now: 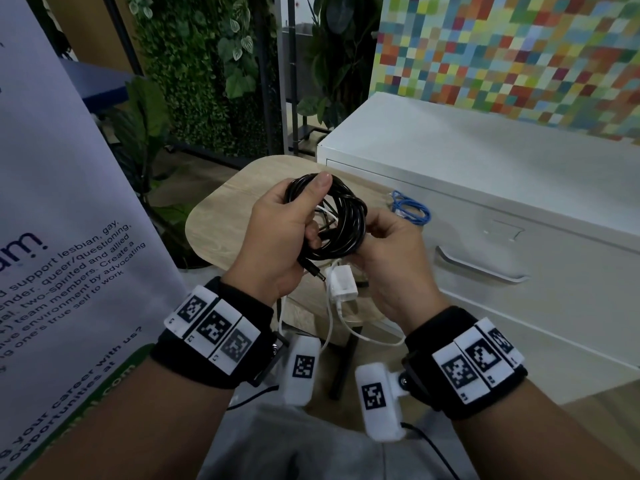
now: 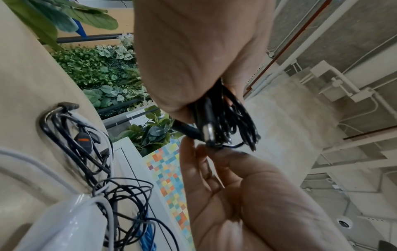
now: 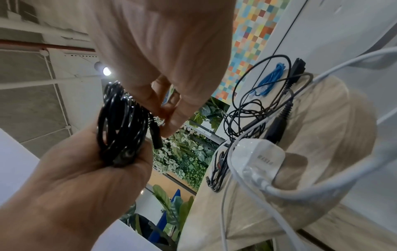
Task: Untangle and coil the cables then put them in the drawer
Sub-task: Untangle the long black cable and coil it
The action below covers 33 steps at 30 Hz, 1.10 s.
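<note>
Both hands grip black coil (image 1: 332,216) | wooden table (image 1: 221,216) | white drawer cabinet (image 1: 519,188)

Light: dim, even, soft shadows; ceiling lamp (image 3: 106,71) glaring.
Distortion: strong bending at edges.
Focus: near hands blurred in wrist views.

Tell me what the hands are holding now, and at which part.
Both hold the coiled black cable: the left hand grips the left side of the coil, thumb on top; the right hand pinches its right side.
</note>
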### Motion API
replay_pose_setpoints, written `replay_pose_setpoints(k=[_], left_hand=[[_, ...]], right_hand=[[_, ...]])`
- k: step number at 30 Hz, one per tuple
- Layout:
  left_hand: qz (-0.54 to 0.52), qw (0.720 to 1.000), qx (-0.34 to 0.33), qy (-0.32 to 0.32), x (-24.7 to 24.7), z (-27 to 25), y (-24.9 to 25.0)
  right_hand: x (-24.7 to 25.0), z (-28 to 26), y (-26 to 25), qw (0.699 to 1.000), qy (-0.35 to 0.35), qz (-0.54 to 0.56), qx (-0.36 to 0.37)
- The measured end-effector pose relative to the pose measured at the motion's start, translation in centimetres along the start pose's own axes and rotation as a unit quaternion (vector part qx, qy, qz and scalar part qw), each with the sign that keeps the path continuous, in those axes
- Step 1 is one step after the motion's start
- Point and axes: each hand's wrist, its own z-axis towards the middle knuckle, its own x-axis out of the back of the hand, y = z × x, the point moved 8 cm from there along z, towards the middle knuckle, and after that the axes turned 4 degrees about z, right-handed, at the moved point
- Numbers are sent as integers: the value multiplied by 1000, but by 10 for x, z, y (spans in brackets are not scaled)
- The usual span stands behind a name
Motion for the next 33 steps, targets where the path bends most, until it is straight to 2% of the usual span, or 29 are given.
replay_pose_setpoints(k=[4, 7, 8, 10, 13, 16, 21, 23, 27, 31, 33], left_hand=[[29, 999, -34, 21, 5, -1, 5], [46, 996, -67, 45, 8, -1, 11], [54, 994, -77, 49, 8, 0, 13], [82, 990, -101, 50, 8, 0, 15], [140, 981, -125, 45, 8, -1, 14], [149, 980, -125, 31, 8, 0, 14], [150, 985, -86, -11, 9, 5, 11], [203, 973, -109, 5, 15, 8, 12], [323, 933, -157, 33, 23, 5, 11], [294, 943, -156, 25, 22, 4, 3], [261, 957, -126, -4, 19, 5, 1]], right_hand=[[-6, -6, -1, 994, -27, 98, -47], [-11, -15, 0, 966, -63, 234, -90], [-12, -17, -2, 966, -73, 233, -81], [-13, -16, -2, 987, -72, 138, -33], [-8, -13, 5, 998, -22, 49, -11], [-7, -14, 9, 996, -14, 80, -37], [-12, -17, 12, 980, -20, 176, -85], [-13, -15, 11, 981, -8, 178, -79], [-9, -11, 5, 988, 38, 147, -15], [-11, -10, 2, 990, 44, 131, 7], [-11, -8, 5, 989, 39, 145, -5]])
